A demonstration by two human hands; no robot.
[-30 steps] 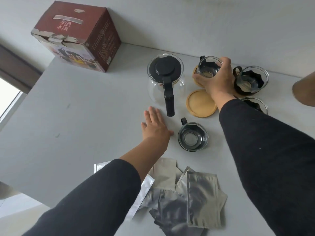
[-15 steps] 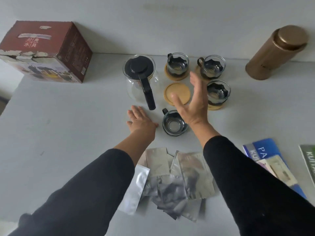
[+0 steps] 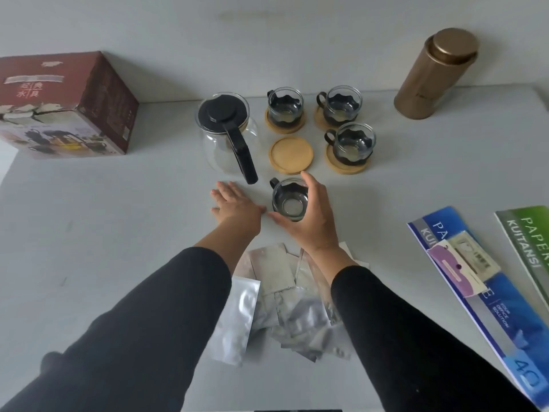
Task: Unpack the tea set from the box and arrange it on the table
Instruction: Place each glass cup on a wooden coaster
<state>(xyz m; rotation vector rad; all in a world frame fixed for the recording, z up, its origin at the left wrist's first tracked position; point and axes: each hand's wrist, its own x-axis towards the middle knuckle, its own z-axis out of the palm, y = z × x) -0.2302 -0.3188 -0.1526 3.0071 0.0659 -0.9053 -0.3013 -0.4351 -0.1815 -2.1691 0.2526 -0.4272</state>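
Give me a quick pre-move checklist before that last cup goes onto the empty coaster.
1. Right hand round the loose cup: ok, fingers curled about it.
2. Bare coaster free: ok, nothing on it.
3. Teapot handle close beside the path: not ok, mind it.
4. Left hand clear: ok, flat on the table.
5. Cup lifted yet: cannot tell.

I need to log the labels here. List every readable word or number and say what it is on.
"PAPER", "KUITANSI": green paper pad at the right edge.
"PA", "KUI", "YOUR OFFICE SOLUTION", "40": blue paper pad; the rest is covered by a pale receipt slip, print too small.
Four white Chinese characters: dark red cardboard box; its side print is too blurred.
Gold cylindrical tin: faint mark, unreadable.
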